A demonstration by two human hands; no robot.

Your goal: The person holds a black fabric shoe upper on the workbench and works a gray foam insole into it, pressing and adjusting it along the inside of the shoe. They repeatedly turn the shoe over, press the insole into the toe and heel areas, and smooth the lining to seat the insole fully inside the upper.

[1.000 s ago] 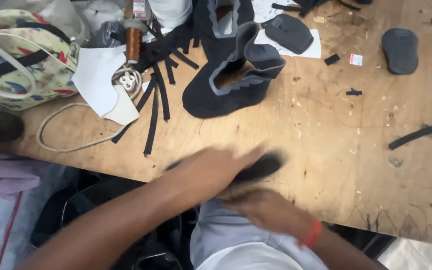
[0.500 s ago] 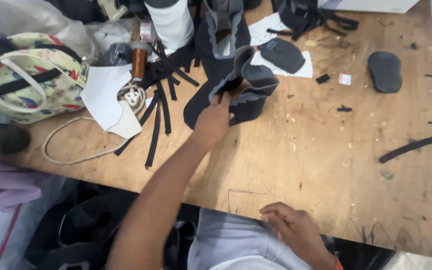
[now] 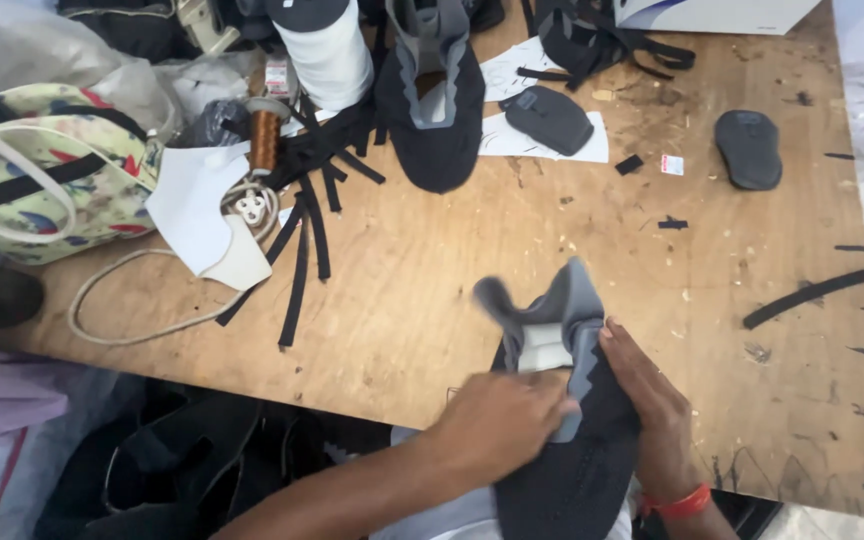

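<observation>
Both hands clamped on grey-black shoe upper [image 3: 562,400] at table [image 3: 432,290] edge: left hand [image 3: 497,420] on collar, right hand [image 3: 652,400] alongside.

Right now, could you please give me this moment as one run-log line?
left hand: grips shoe upper | right hand: steadies its side | table: second upper, black strips

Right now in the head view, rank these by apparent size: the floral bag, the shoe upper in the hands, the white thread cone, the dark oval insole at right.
1. Floral bag, partly cut off.
2. Shoe upper, nearer the camera, so unsure against the bag.
3. White thread cone.
4. Dark oval insole.
</observation>
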